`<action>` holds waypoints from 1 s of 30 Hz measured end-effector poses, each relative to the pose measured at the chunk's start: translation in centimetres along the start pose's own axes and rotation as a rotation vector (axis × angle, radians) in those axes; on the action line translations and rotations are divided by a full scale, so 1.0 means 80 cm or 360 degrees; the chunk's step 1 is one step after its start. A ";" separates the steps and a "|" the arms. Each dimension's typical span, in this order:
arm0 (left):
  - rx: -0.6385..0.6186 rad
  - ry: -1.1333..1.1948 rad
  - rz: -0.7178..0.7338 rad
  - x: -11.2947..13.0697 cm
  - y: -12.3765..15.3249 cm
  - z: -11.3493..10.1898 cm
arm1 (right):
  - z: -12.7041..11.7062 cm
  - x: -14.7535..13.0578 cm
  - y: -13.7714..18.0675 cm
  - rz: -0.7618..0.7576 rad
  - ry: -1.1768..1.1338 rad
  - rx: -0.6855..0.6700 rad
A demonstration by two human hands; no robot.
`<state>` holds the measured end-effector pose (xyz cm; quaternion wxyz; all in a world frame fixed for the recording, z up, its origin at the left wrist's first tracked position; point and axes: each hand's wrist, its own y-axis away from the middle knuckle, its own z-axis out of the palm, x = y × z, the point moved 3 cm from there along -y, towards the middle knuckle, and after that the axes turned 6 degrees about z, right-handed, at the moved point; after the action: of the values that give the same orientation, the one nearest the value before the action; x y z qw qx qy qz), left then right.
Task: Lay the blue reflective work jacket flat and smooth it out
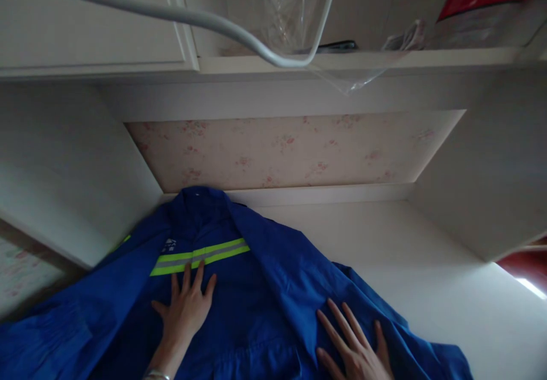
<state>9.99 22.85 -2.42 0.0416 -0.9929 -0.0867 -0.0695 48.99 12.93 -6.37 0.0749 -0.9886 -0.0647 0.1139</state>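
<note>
A blue work jacket (265, 289) with a yellow and grey reflective stripe (199, 256) lies spread on a white desk top (427, 266). My left hand (186, 306) lies flat on the jacket just below the stripe, fingers spread and open. My right hand (354, 346) rests flat on a fold of the jacket's right side, fingers stretched out, holding nothing. The jacket's collar reaches the back edge of the desk.
White side panels (72, 180) wall the desk in on the left and right (482, 192), with floral wallpaper (282, 152) behind. A shelf (359, 61) above holds a clear plastic bag (282, 9) and a red and white pack (482, 4). A grey cable (171, 12) hangs across the top.
</note>
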 end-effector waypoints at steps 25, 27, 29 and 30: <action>0.0386 0.0806 -0.0248 -0.046 -0.033 0.003 | -0.023 0.011 -0.059 0.0139 -0.0095 0.0094; 0.0382 0.0803 -0.0239 -0.045 -0.033 0.002 | -0.025 0.011 -0.059 0.0141 -0.0097 0.0092; 0.0374 0.0798 -0.0232 -0.045 -0.033 0.001 | -0.026 0.010 -0.058 0.0141 -0.0101 0.0097; 0.0370 0.0795 -0.0229 -0.044 -0.032 0.000 | -0.026 0.010 -0.058 0.0141 -0.0104 0.0101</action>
<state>6.07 24.81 -2.77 0.1702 -0.9249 -0.1512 -0.3045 49.76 17.31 -3.82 0.0988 -0.9833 -0.0197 0.1513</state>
